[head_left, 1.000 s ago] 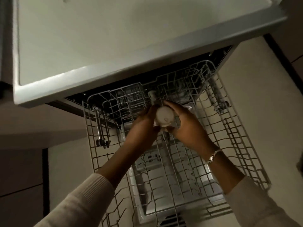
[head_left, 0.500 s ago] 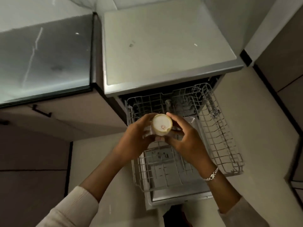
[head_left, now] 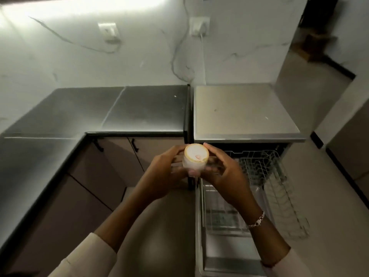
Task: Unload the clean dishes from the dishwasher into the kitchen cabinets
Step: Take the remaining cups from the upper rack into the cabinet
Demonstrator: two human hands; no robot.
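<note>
Handling: the cup (head_left: 196,157) looks like glazed ceramic, so I'd call it light, rigid, slick and easily chipped. It is best taken round its side wall.
Look: small and white, turned base-up, with a tan foot ring and a tiny red mark.
Hands: the left hand (head_left: 165,176) and right hand (head_left: 223,173) both curl round its sides.
Where: in mid-air off the tabletop's (head_left: 99,112) right front corner, beside the dishwasher rack (head_left: 269,176).
</note>
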